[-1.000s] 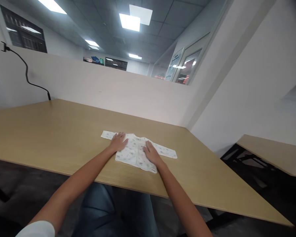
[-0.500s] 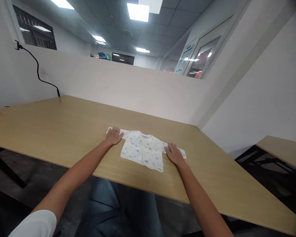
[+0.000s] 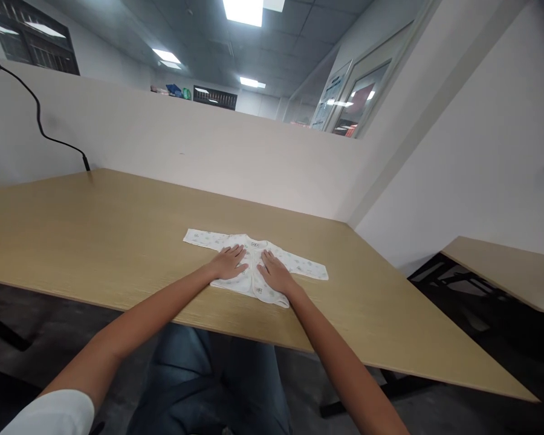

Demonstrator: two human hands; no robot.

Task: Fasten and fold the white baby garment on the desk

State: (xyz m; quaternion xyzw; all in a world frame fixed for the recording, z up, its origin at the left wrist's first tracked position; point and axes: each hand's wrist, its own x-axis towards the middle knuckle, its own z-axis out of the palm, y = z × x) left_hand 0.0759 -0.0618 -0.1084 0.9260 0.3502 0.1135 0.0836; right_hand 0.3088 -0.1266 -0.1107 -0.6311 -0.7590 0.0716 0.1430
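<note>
A small white baby shirt (image 3: 253, 266) with a faint printed pattern lies spread on the wooden table, its neckline pointing away from me. Both long sleeves stretch out to the sides. My left hand (image 3: 229, 262) rests flat on the left half of the shirt's chest, fingers spread. On the right half lies my right hand (image 3: 274, 271), also flat with its fingers out. Between the two hands the front opening runs down the middle. The hands cover part of the printed chest.
The light wooden table (image 3: 131, 241) reaches back to a low white partition (image 3: 199, 157). A black flexible-neck holder (image 3: 38, 115) stands at the far left edge. Another table (image 3: 503, 266) is off to the right, past a gap.
Both hands have moved inward from the sleeves onto the shirt's chest, leaving the sleeves uncovered. The shirt still lies flat. The camera view has shifted slightly.
</note>
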